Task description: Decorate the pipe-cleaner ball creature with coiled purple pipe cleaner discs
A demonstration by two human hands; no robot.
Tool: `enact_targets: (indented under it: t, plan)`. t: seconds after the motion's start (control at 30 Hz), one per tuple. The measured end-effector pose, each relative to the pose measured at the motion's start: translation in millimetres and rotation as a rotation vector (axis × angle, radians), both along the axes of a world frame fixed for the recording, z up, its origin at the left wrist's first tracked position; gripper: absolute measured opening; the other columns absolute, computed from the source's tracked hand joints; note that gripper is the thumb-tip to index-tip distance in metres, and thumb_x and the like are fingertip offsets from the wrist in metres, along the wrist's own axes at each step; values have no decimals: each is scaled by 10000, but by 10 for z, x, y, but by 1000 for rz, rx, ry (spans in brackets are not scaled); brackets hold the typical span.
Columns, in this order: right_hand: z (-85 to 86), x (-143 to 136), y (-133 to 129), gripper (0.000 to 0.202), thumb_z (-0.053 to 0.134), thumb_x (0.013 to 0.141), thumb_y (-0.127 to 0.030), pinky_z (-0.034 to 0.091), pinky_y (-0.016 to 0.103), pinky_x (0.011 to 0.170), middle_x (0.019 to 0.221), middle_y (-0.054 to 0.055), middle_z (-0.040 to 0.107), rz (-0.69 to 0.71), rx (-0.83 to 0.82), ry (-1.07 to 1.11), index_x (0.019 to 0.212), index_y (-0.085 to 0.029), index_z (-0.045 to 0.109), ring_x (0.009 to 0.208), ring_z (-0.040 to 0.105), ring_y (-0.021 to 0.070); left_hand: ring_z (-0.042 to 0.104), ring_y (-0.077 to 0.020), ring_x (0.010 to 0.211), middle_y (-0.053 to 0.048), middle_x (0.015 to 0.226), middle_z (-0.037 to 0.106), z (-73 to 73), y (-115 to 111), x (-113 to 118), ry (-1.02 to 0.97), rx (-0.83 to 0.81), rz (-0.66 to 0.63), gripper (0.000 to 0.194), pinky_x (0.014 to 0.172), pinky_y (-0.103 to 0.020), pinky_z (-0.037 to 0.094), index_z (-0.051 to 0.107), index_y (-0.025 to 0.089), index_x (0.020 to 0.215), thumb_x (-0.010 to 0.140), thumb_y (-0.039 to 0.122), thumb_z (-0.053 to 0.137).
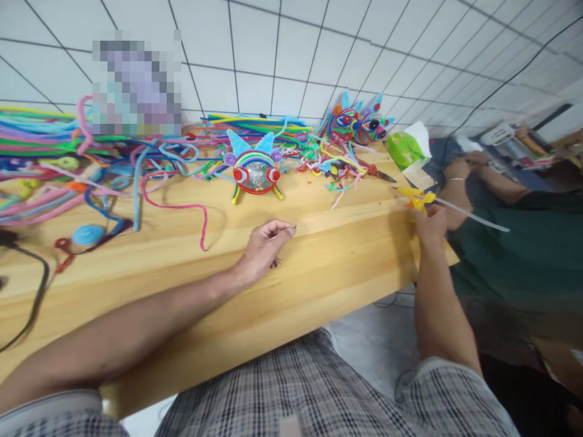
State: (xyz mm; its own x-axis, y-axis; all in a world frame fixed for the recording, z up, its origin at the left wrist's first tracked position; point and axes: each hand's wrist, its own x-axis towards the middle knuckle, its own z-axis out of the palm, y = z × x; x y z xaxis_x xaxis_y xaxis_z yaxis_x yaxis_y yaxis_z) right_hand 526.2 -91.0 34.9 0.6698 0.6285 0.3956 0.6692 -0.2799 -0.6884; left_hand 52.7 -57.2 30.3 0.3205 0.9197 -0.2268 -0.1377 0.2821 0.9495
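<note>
My left hand (268, 244) is over the middle of the wooden table (337, 255), thumb and fingers pinched on a small, thin dark piece whose tip shows at the fingertips. Dark reddish strands (276, 263) show just below that palm; whether the hand holds them I cannot tell. At the table's right edge my right hand (430, 223) grips a yellow glue gun (415, 195), with a long whitish glue stick (478, 219) jutting from its back. A pipe-cleaner creature (257, 175) with blue ears, red-ringed eyes and yellow legs stands beyond my left hand.
Loose pipe cleaners (40, 136) heap along the wall at the left. Two similar faces (357, 124) lean at the back, near scissors (380, 174) and a green tissue pack (407, 149). A black cable (43, 285) crosses the left side. Another person's arms (473, 173) are at the right.
</note>
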Motion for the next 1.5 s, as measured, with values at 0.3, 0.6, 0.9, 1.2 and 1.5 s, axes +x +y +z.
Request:
enact_targets:
  t: [0.3,0.6,0.9,1.2,1.5]
  plan:
    - [40,-119,215,341,789,772,-222,483,406,813,690,-38,510,-199,-72,75,698,-294,464,784,542,209,373,-54,413,89,537,452,-117,45,-1,-75,-92,-6,277,375,-172,297,737,199,915,824,441,837]
    - [342,-956,239,228,805,785,-432,488,325,584,761,-1,661,228,49,140,874,-250,697,655,580,191,387,-61,428,90,545,453,-141,105,0,-83,-106,58,278,376,-175,314,742,202,970,830,421,841]
    - [363,-2097,532,377,933,711,-483,534,305,562,695,7,672,506,-5,140,760,-206,681,648,648,184,350,-53,414,104,524,423,-93,154,19,-154,-144,93,291,371,-170,271,723,193,951,813,417,847]
    - [30,-2314,432,222,794,767,-316,644,400,771,859,29,756,539,51,-113,963,-250,712,779,739,244,338,-42,391,105,534,429,-76,195,47,-209,-193,114,211,377,-175,271,685,199,908,822,344,812]
    - [22,-2315,367,256,627,737,-246,651,385,736,890,37,770,611,20,-340,992,-251,637,738,755,244,329,-36,398,99,556,453,14,191,57,-221,-222,126,161,377,-156,263,638,191,848,839,258,784]
